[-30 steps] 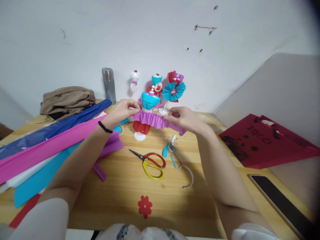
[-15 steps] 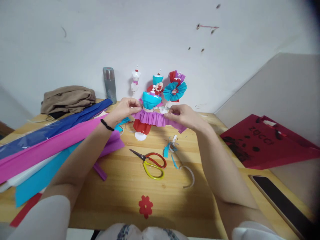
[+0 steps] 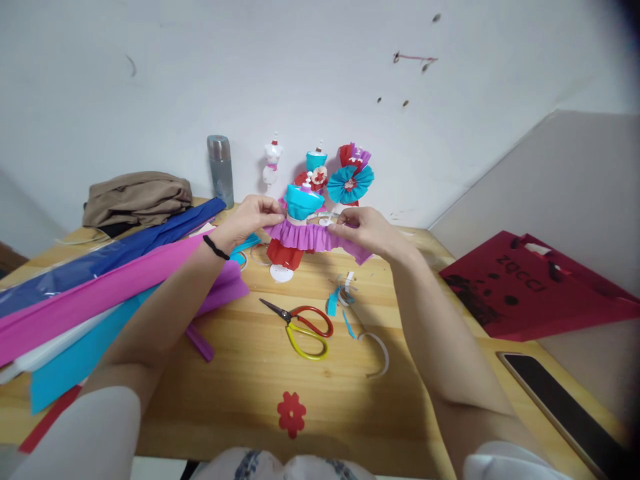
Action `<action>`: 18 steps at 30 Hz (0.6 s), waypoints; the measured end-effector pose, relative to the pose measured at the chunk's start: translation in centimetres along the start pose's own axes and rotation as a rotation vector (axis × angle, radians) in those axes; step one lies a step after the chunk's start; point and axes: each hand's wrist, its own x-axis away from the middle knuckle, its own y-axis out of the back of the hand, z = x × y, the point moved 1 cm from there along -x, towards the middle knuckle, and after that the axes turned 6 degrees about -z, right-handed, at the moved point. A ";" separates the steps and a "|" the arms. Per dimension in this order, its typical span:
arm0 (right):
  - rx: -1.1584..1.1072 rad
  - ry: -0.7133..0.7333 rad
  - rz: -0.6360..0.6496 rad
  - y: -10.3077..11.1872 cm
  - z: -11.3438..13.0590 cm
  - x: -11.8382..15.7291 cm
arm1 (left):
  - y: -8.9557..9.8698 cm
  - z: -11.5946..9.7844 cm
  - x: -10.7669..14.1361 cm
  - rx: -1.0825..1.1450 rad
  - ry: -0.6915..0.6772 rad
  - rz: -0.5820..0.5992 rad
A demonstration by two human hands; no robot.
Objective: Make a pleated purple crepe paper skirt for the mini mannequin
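A gathered purple crepe strip (image 3: 310, 238) stretches across the front of a small mannequin with a turquoise top (image 3: 303, 201) and a red skirt part (image 3: 284, 255). My left hand (image 3: 259, 217) pinches the strip's left end beside the mannequin's waist. On the right, my right hand (image 3: 361, 228) pinches the strip between thumb and fingers, and its end hangs below that hand. The mannequin stands upright on a round white base (image 3: 281, 273).
Behind are a white mannequin (image 3: 272, 160) and two dressed ones. Scissors (image 3: 295, 327), paper scraps (image 3: 333, 301) and a red paper flower (image 3: 291, 414) lie in front. Crepe rolls (image 3: 100, 300) and a bottle (image 3: 221, 171) are left; a red bag (image 3: 530, 287) and phone (image 3: 560, 407) are right.
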 end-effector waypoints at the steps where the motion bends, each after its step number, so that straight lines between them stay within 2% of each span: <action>1: -0.004 -0.003 -0.001 0.0 -0.1 0.0 | 0.0 0.0 0.0 -0.007 0.000 0.000; 18: -0.020 0.021 -0.032 -0.7 -0.8 -0.7 | 0.3 0.9 -0.4 0.015 -0.033 0.017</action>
